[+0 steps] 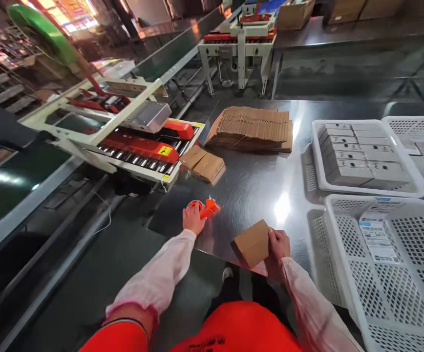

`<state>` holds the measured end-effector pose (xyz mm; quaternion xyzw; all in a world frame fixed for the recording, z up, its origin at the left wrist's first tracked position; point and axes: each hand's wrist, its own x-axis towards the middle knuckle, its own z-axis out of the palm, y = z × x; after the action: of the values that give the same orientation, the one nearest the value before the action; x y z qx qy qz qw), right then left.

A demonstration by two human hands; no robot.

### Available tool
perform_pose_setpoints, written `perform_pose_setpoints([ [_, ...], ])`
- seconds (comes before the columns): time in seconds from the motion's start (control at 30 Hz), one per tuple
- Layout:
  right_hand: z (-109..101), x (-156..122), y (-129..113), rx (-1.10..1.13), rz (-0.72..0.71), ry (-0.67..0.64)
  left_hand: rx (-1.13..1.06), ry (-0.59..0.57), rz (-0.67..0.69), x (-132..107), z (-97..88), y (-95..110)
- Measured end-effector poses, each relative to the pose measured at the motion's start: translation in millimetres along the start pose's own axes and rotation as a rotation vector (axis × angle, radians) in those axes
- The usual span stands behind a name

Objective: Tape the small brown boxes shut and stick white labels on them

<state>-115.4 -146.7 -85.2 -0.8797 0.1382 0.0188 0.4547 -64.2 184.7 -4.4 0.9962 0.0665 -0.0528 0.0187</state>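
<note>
My left hand [193, 219] rests on an orange tape dispenser [205, 207] at the left edge of the steel table [256, 186], its fingers closed around the handle. Fingers wrapped on the near side, my right hand [278, 243] grips a small brown cardboard box [252, 242] at the table's front edge. Both arms wear pale pink sleeves.
A stack of flat cardboard blanks [253, 128] lies at the far side, with two folded brown boxes [202, 163] nearer. White perforated baskets stand at the right: one with grey cartons [362, 154], one nearly bare [391, 264]. A carton-sealing machine with rollers [131, 142] stands left.
</note>
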Motion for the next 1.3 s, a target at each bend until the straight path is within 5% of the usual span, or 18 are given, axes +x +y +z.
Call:
perform_pose_setpoints([
  [0.07,14,4,-11,-0.023,-0.030,-0.016,0.049,-0.110,0.109,9,-8.3,-20],
  [0.17,34,7,-27,-0.060,-0.072,-0.049,0.038,-0.157,0.252,1,-29.0,-21],
  [0.37,57,6,-45,-0.124,-0.089,-0.079,-0.262,-0.292,0.372,-65,-92.2,20],
  [0.47,58,5,-49,-0.151,-0.077,-0.087,-0.329,-0.277,0.414,-90,-99.6,40],
  [0.6,53,3,-58,-0.210,-0.074,-0.109,-0.122,-0.352,0.376,-101,-85.3,53],
  [0.73,48,-6,-73,-0.324,-0.079,-0.083,-0.058,-0.452,0.333,-111,-62.6,39],
  [1.03,39,-26,-106,-0.618,-0.407,-0.169,-0.449,-0.067,0.451,-159,42.0,-26],
  [1.3,56,-47,-114,-0.787,-0.357,-0.138,-0.481,0.061,0.460,-165,73.5,-29],
])
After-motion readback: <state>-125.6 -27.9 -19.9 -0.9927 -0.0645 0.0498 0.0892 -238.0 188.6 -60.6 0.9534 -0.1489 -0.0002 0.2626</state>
